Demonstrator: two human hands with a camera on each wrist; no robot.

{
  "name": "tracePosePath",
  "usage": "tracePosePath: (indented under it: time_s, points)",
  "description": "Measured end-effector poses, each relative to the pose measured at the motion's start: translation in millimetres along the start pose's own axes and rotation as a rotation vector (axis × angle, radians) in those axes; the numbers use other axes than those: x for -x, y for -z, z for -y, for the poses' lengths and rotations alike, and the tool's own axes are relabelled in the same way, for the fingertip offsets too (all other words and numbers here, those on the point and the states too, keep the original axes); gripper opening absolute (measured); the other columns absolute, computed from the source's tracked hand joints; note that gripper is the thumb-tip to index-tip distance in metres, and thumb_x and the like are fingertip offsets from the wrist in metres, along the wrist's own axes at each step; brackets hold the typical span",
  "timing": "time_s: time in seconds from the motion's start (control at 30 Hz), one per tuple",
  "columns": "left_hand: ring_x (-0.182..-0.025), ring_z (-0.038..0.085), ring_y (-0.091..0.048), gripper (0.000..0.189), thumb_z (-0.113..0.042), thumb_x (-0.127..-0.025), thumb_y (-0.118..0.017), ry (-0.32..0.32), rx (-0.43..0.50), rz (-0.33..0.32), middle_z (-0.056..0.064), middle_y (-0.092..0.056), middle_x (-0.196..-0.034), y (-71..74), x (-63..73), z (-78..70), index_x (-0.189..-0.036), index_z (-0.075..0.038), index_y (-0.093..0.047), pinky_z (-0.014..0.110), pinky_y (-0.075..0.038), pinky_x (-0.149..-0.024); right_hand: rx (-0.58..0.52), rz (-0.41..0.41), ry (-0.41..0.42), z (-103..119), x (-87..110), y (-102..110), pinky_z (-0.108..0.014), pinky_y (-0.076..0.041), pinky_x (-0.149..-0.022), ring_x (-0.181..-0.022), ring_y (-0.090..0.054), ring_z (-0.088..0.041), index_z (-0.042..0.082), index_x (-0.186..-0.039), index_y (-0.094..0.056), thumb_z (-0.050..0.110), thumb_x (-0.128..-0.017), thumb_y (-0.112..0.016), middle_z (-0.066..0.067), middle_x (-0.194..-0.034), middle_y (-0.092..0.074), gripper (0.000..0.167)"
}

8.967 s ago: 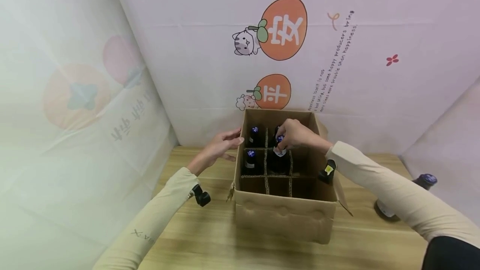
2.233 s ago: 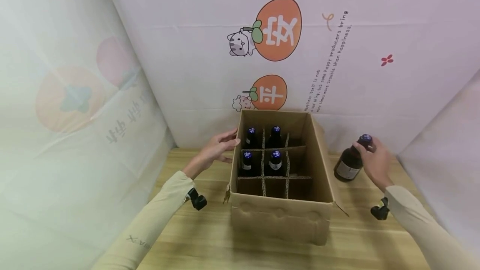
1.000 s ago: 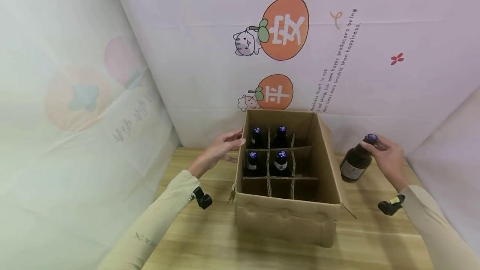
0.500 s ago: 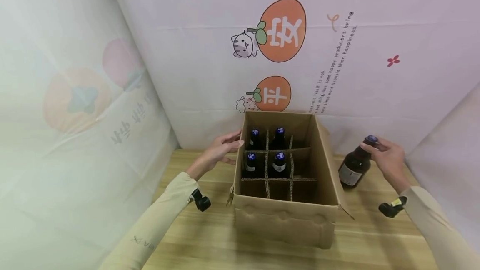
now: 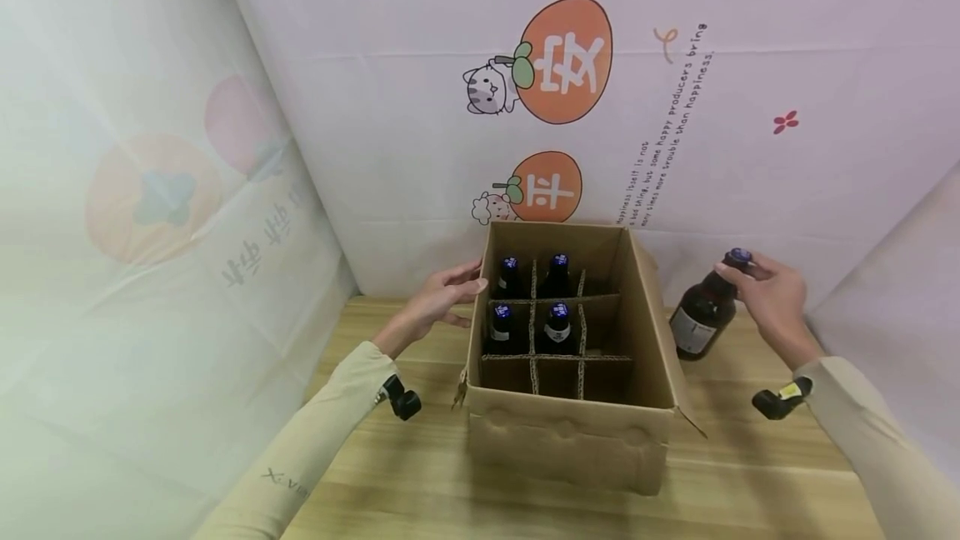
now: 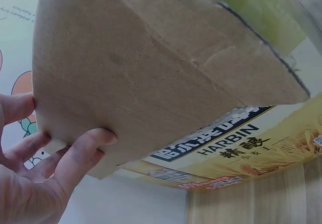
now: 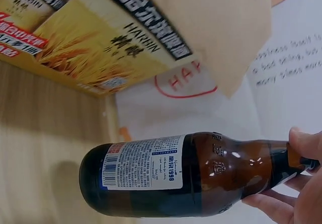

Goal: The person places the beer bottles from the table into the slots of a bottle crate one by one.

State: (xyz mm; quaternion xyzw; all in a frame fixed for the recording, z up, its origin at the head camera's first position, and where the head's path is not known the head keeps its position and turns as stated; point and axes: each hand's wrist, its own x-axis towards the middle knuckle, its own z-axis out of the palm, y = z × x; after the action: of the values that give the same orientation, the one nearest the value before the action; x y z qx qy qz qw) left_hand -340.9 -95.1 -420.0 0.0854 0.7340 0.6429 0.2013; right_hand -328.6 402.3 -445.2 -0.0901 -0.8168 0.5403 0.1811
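My right hand grips a brown beer bottle by its neck, just right of the cardboard box. The bottle has a blue cap and tilts, its base toward the box. The right wrist view shows its white back label and shadow on the table. My left hand touches the box's left side with extended fingers; in the left wrist view its fingertips rest against the folded-down flap. Several capped bottles stand in the box's left and middle columns.
Cardboard dividers split the box into cells; the right column and front row hold no visible bottles. A small flap juts from the box's front right corner. Beneath is a wooden table; printed white cloth hangs behind and at the sides.
Earlier, my right hand was inside the box on a bottle. It then moved right to another bottle on the table, which has now risen slightly. The left hand stays at the box's side.
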Motion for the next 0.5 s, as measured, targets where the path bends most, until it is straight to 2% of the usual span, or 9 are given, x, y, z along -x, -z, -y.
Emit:
tracePosePath:
  time_s: [0.23,0.5]
  points:
    - [-0.145,0.044,-0.047,0.069,-0.025,-0.104,-0.064,-0.004,-0.01,0.007,0.018,-0.036,-0.167,0.2,0.0,0.1,-0.165,-0.021,-0.033,0.049,-0.065,-0.092,-0.014,-0.026,0.061,28.5,-4.0,-3.2,-0.01,-0.06,-0.065,-0.071,-0.068,0.015,-0.012,-0.139,-0.057,0.019,-0.096,-0.077,0.041,-0.078,-0.064,0.056]
    - [-0.145,0.045,-0.047,0.069,-0.025,-0.105,-0.064,-0.012,-0.002,0.011,0.019,-0.037,-0.166,1.1,-0.4,2.1,-0.165,-0.02,-0.033,0.051,-0.064,-0.094,-0.012,0.001,0.086,67.8,-5.3,-1.8,-0.011,-0.06,-0.066,-0.071,-0.069,0.012,-0.012,-0.141,-0.057,0.023,-0.096,-0.078,0.04,-0.076,-0.065,0.061]
